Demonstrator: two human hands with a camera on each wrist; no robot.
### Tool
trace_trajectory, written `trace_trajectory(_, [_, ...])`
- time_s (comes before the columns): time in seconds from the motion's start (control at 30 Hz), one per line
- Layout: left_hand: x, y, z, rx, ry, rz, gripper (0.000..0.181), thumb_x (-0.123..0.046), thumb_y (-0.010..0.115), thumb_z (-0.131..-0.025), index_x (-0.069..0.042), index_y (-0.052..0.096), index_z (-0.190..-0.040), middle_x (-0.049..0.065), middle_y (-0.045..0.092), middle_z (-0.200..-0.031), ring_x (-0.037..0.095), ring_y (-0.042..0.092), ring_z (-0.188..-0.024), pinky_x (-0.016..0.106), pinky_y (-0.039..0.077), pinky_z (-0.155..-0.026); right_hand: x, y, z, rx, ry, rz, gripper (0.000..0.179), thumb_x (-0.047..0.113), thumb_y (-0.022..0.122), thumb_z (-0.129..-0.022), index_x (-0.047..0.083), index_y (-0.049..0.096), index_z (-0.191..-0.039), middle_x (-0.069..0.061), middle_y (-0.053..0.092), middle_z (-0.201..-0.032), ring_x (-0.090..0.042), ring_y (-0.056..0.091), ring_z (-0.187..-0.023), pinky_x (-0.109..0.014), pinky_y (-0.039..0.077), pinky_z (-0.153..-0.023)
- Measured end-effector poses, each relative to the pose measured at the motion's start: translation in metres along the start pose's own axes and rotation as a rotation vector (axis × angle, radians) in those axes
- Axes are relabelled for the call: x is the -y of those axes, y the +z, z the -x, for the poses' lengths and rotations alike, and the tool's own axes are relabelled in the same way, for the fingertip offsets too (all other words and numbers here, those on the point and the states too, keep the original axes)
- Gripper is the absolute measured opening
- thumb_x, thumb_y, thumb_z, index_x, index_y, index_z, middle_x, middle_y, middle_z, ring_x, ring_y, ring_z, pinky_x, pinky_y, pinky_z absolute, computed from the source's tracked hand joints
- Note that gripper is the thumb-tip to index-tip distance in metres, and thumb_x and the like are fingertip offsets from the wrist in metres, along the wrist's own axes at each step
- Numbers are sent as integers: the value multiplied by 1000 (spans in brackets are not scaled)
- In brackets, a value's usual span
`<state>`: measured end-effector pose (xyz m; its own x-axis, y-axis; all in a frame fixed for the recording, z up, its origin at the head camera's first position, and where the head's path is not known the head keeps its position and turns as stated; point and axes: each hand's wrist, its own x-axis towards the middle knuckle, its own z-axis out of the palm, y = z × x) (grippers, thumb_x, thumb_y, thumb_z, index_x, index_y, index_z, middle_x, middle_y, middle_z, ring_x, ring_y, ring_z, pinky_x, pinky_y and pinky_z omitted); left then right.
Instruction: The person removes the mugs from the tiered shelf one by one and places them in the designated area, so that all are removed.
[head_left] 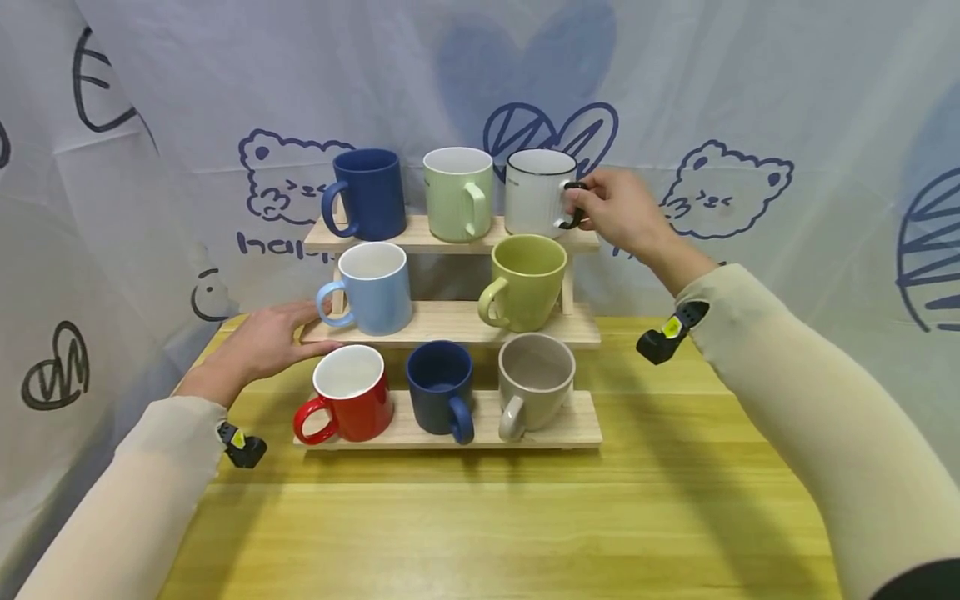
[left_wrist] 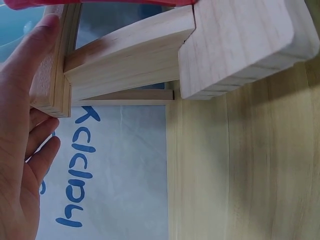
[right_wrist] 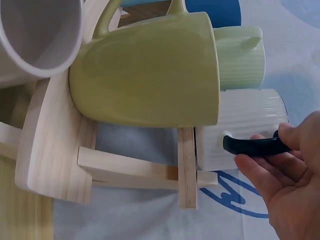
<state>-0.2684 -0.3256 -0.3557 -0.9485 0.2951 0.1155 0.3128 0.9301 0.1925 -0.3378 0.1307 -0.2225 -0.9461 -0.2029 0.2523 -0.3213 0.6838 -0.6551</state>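
My right hand pinches the black handle of a white ribbed mug with a dark rim, at the right end of the top tier. In the right wrist view the thumb is on the handle's upper end and the fingers lie behind it. My left hand grips the left end of the middle tier of a three-tier wooden rack. The left wrist view shows the thumb on one face of the board and the fingers curled around the other. Close by are a light blue mug and a red mug.
A dark blue mug and a pale green mug share the top tier. An olive-green mug stands on the middle tier's right side. Another dark blue mug and a greige mug are on the bottom tier. Behind hangs a printed curtain.
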Motion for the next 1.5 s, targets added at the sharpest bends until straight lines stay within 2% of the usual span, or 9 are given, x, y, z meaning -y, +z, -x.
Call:
trace_trajectory(0.2, [1, 0, 0, 3, 7, -5, 90, -70, 58, -84, -6, 46, -146, 22, 44, -147, 46, 38, -134, 63, 31, -106, -1, 3, -2, -58, 32, 9, 34, 29, 49, -104, 3, 65, -118, -12, 67, -110, -22, 67, -90, -31, 55, -81])
trace_trajectory(0.47, [3, 1, -2, 5, 10, -8, 90, -71, 57, -85, -6, 46, -146, 21, 44, -147, 46, 38, -134, 62, 30, -107, -2, -1, 1, -107, 30, 1, 34, 29, 49, -104, 2, 67, -115, -12, 66, -109, -21, 64, -98, -29, 56, -84])
trace_trajectory(0.67, [0, 1, -1, 31, -13, 9, 94, -74, 55, -83, -7, 43, -148, 21, 42, -148, 46, 36, -136, 63, 29, -107, -3, -8, 3, -145, 69, -113, 35, 27, 51, -103, 2, 65, -124, -13, 66, -116, -22, 62, -109, -26, 54, -87])
trace_trajectory(0.93, [0, -1, 0, 36, -20, 17, 94, -73, 55, -83, -7, 42, -148, 21, 40, -149, 47, 35, -136, 63, 29, -107, -5, -23, 7, -183, 85, -244, 36, 25, 56, -101, 2, 63, -128, -13, 64, -114, -21, 60, -110, -28, 53, -89])
trace_trajectory(1.1, [0, -1, -1, 34, -24, 16, 94, -73, 55, -83, -7, 42, -148, 21, 40, -149, 47, 35, -135, 63, 29, -107, -12, -31, 12, -194, 83, -247, 36, 24, 57, -100, 1, 64, -126, -12, 64, -110, -20, 59, -107, -29, 54, -88])
trace_trajectory(1.3, [0, 0, -1, 36, -26, 12, 95, -74, 55, -83, -7, 42, -148, 22, 40, -149, 47, 36, -135, 63, 29, -106, -23, -39, 22, -214, 93, -224, 39, 27, 56, -100, 2, 62, -129, -12, 61, -114, -22, 58, -111, -29, 53, -89])
trace_trajectory(1.5, [0, 1, -1, 6, -25, 15, 94, -74, 56, -82, -7, 44, -147, 21, 42, -148, 45, 37, -135, 62, 30, -107, -35, -49, 29, -233, 97, -253, 40, 27, 57, -99, 1, 62, -129, -10, 61, -111, -23, 57, -109, -28, 53, -89])
